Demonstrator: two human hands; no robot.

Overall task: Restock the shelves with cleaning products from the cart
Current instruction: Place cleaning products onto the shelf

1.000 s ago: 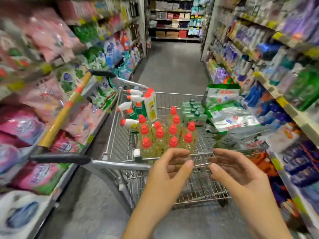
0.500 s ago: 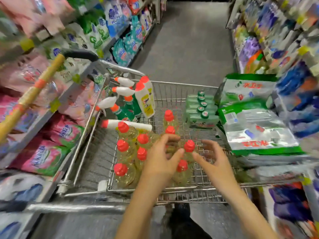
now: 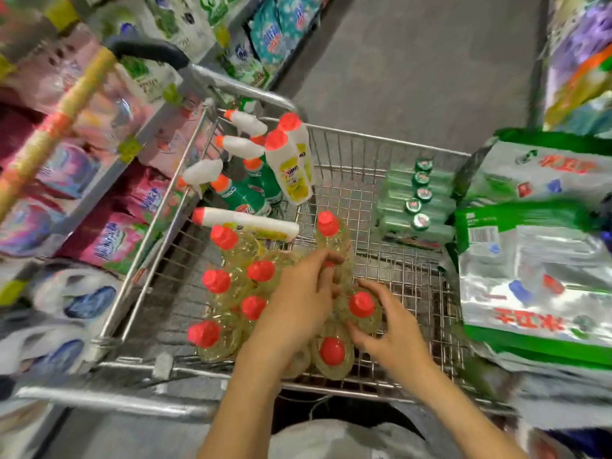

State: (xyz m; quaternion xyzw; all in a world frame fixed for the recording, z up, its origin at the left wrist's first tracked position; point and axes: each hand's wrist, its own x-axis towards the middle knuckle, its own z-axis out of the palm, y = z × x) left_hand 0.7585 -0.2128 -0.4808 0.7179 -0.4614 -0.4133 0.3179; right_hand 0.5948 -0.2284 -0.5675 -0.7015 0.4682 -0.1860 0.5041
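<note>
Grey aisle floor [image 3: 414,61] (matte, plain)

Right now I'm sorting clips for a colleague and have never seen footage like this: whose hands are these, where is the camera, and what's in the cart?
There is no machine here. A person wears one wide-angle camera on the head, and it looks down at their own two hands. The wire cart stands in a shop aisle beside stocked shelves. It holds yellow bottles with red caps, white spray bottles and a pack of green-capped bottles. Green-and-white bags lie at its right. The left hand curls over the top of a middle bottle, and the right hand grips the neighbouring bottle.
</note>
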